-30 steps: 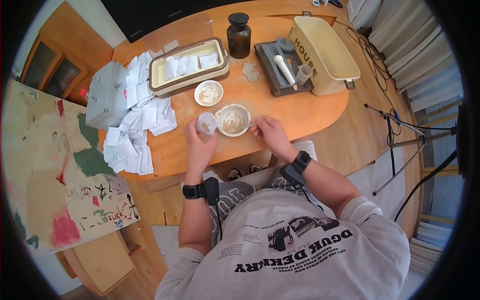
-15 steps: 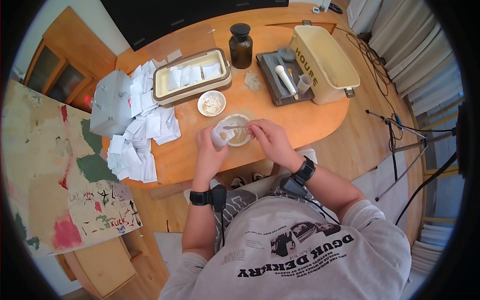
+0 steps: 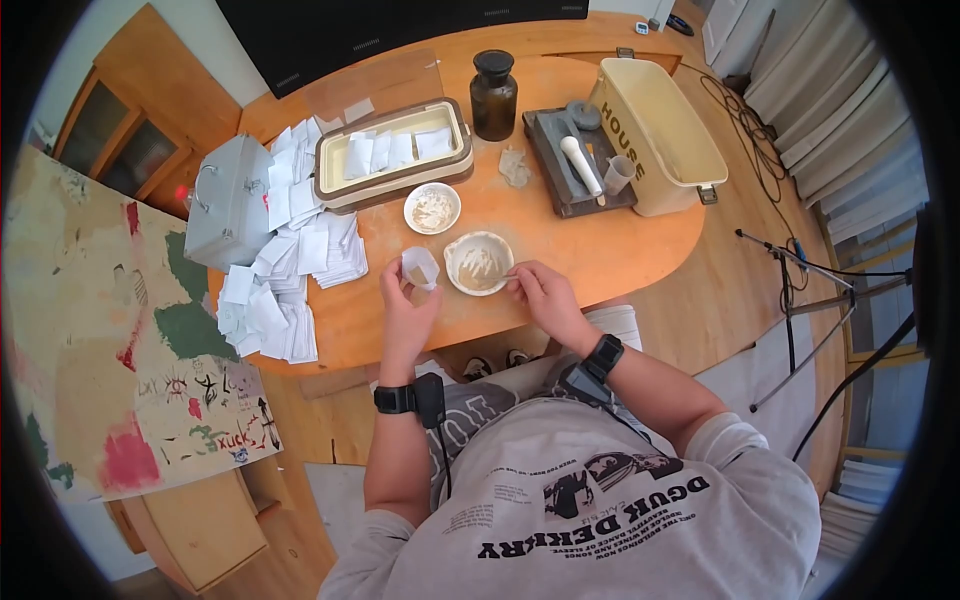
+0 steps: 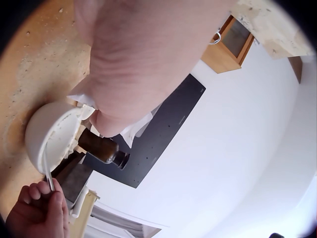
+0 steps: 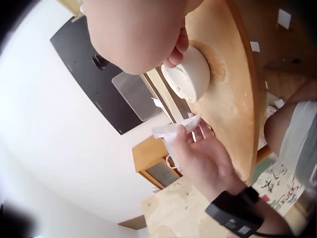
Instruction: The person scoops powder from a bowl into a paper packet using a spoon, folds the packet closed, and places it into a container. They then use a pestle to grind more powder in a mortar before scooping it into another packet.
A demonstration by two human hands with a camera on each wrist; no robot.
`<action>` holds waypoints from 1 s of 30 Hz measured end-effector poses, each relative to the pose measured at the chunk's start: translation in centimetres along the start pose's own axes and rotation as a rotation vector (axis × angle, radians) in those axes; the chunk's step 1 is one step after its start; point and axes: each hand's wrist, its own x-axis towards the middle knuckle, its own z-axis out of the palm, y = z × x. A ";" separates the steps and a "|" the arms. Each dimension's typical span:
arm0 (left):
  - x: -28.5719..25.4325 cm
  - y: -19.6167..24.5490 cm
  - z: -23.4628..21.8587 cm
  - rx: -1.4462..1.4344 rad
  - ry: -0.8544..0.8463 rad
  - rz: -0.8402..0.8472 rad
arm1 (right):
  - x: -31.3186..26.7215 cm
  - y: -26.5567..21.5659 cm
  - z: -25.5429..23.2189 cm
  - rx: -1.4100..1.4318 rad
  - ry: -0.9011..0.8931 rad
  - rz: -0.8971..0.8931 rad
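My left hand [image 3: 408, 318] holds an open white paper pouch [image 3: 420, 267] by its sides, left of a white bowl [image 4: 35, 136]. The pouch's mouth faces up and toward the bowl, and something pale shows inside it. Off-white powder coats the inside of the bowl, which stands near the table's front edge. With its thumb and fingers, my right hand [image 3: 547, 298] pinches a slim metal spoon [image 4: 48, 171] at the bowl's right rim. The spoon's far end reaches down inside the bowl.
Behind stands a smaller powdery bowl [image 3: 434, 189]. White packets [image 3: 335, 250] pile up at left beside a metal case [image 3: 225, 210]; several lie in a cream tray [image 3: 335, 165]. A dark jar [image 3: 494, 100], a pestle [image 3: 580, 163] on a dark tray and a cream bin [image 3: 665, 150] stand farther back.
Half a second ago the spoon was raised at the pouch's mouth. Now it is back in the bowl, and the pouch has moved left, apart from the bowl.
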 end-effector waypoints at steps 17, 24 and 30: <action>-0.5 3.4 2.3 0.439 -0.073 0.200 | 0.0 -7.8 -1.3 -0.189 -0.006 -0.350; 0.0 0.5 1.4 0.179 -0.009 0.089 | 1.3 -4.1 -3.0 -0.659 -0.028 -0.520; -0.2 0.8 0.8 0.137 -0.011 0.068 | 0.9 -2.6 -2.3 -0.485 -0.078 -0.227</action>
